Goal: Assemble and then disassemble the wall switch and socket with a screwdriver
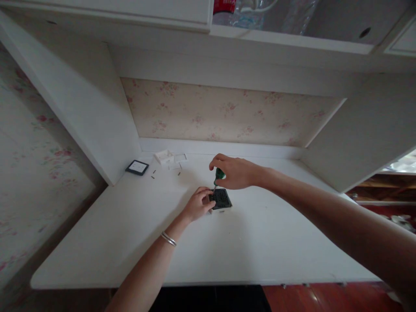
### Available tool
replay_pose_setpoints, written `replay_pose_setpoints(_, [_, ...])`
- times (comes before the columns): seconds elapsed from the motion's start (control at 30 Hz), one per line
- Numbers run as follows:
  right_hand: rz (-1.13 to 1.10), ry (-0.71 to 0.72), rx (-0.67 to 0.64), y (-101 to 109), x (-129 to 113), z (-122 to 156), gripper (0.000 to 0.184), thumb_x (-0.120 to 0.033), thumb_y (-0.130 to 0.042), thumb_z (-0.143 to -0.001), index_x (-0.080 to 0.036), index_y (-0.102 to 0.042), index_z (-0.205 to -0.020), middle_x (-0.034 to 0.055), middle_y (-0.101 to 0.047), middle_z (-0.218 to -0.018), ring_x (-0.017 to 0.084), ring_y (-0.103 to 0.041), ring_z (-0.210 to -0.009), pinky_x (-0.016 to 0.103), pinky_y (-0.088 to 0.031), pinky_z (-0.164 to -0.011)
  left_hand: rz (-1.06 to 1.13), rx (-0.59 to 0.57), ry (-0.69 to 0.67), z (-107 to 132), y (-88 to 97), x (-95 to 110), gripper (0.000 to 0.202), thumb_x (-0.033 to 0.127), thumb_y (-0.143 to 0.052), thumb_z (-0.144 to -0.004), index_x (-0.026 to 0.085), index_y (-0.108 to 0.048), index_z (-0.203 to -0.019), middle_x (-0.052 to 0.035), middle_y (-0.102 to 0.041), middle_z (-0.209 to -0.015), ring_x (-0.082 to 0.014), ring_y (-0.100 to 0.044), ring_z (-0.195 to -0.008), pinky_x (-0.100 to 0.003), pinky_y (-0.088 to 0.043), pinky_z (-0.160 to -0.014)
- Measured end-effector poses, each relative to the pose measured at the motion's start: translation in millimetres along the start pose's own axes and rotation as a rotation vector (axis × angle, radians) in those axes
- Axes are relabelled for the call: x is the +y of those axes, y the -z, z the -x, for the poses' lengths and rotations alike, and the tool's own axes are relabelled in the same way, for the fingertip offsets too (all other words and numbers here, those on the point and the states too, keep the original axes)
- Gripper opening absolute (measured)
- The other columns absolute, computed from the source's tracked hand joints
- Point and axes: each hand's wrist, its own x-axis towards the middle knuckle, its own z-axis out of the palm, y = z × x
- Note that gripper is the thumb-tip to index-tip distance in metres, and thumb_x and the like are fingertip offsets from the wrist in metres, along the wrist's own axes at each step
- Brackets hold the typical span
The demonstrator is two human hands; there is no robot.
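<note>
A black square plate-like part lies near the middle of the white desk. My left hand, with bangles at the wrist, grips its left side between thumb and fingers. Above it, my right hand is closed around the green handle of a screwdriver. The shaft slants down to the left edge of the black part, beside my left fingertips. Whether its tip sits in a screw is too small to tell. A small dark strip rests just in front of the part.
At the back left are a white open box-like frame, a thin white frame and several small dark pieces. A dark-rimmed panel with a white face lies by the left side wall. An overhead shelf holds plastic bottles.
</note>
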Motion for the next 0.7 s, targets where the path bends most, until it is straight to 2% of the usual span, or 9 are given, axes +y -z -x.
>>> replay_pose_setpoints(0.03, [0.015,-0.029,0.012,0,0,0,0.036,-0.037,-0.054,-0.081,-0.022,-0.054,-0.114,0.0087,-0.057,-0.115,0.020,-0.061,-0.081,0.029,-0.039,-0.066,-0.002,-0.003,0.001,0,-0.1,-1,0.028,0.024,-0.066,-0.075,0.019,-0.065,-0.103,-0.0085,-0.052,-0.118,-0.0207,-0.055,-0.108,-0.034,-0.047,-0.096])
replay_pose_setpoints(0.1, [0.035,-0.036,0.023,-1,-1,-1,0.029,-0.034,-0.047,-0.086,-0.021,-0.057,-0.110,0.0086,-0.060,-0.107,0.021,-0.060,-0.083,0.030,-0.039,-0.068,-0.001,-0.010,0.001,0,-0.4,-2,0.029,0.025,-0.066,-0.076,0.019,-0.065,-0.105,-0.0086,-0.051,-0.119,-0.0207,-0.055,-0.109,-0.034,-0.046,-0.097])
replay_pose_setpoints(0.2, [0.022,0.034,0.003,0,-1,-2,0.030,-0.023,-0.052,-0.079,-0.023,-0.057,-0.109,0.0070,-0.058,-0.114,0.019,-0.060,-0.083,0.027,-0.038,-0.065,0.000,-0.011,0.007,0,-1.2,-3,0.029,0.026,-0.065,-0.076,0.019,-0.065,-0.105,-0.0088,-0.051,-0.120,-0.0206,-0.055,-0.110,-0.033,-0.047,-0.097])
replay_pose_setpoints(0.27, [0.025,0.019,0.000,0,-2,-2,0.035,-0.028,-0.056,-0.077,-0.024,-0.056,-0.111,0.0065,-0.057,-0.116,0.018,-0.060,-0.081,0.027,-0.038,-0.064,-0.006,-0.005,0.013,0,-1.6,-3,0.029,0.026,-0.065,-0.076,0.019,-0.065,-0.105,-0.0089,-0.051,-0.121,-0.0203,-0.056,-0.109,-0.033,-0.047,-0.097])
replay_pose_setpoints(0.33, [0.049,-0.015,0.020,0,-3,-2,0.031,-0.033,-0.052,-0.081,-0.023,-0.058,-0.109,0.0070,-0.059,-0.110,0.019,-0.060,-0.080,0.028,-0.038,-0.064,-0.017,-0.005,0.018,0,-1.7,-3,0.029,0.026,-0.065,-0.076,0.019,-0.065,-0.105,-0.0089,-0.051,-0.121,-0.0203,-0.056,-0.109,-0.033,-0.047,-0.097])
replay_pose_setpoints(0.43, [0.045,0.020,0.039,-2,-5,-3,0.025,-0.023,-0.049,-0.081,-0.021,-0.060,-0.103,0.0074,-0.060,-0.107,0.019,-0.059,-0.080,0.028,-0.038,-0.065,-0.033,-0.012,0.022,0,-1.6,-2,0.030,0.027,-0.064,-0.078,0.019,-0.064,-0.106,-0.0091,-0.052,-0.122,-0.0206,-0.056,-0.111,-0.034,-0.046,-0.099])
replay_pose_setpoints(0.57, [-0.049,0.041,0.089,0,0,0,0.026,-0.016,-0.054,-0.073,-0.020,-0.062,-0.097,0.0056,-0.063,-0.103,0.018,-0.058,-0.081,0.026,-0.038,-0.067,-0.064,-0.004,0.010,1,-1.3,-1,0.027,0.027,-0.062,-0.079,0.018,-0.065,-0.104,-0.0087,-0.054,-0.124,-0.0219,-0.053,-0.116,-0.036,-0.041,-0.105])
replay_pose_setpoints(0.7, [-0.280,-0.041,0.250,0,17,15,0.018,-0.018,-0.058,-0.073,-0.019,-0.064,-0.089,0.0031,-0.065,-0.091,0.015,-0.058,-0.077,0.025,-0.040,-0.069,-0.124,-0.001,-0.006,2,-2.0,1,0.027,0.029,-0.060,-0.081,0.019,-0.065,-0.105,-0.0075,-0.056,-0.123,-0.0213,-0.051,-0.118,-0.036,-0.037,-0.107])
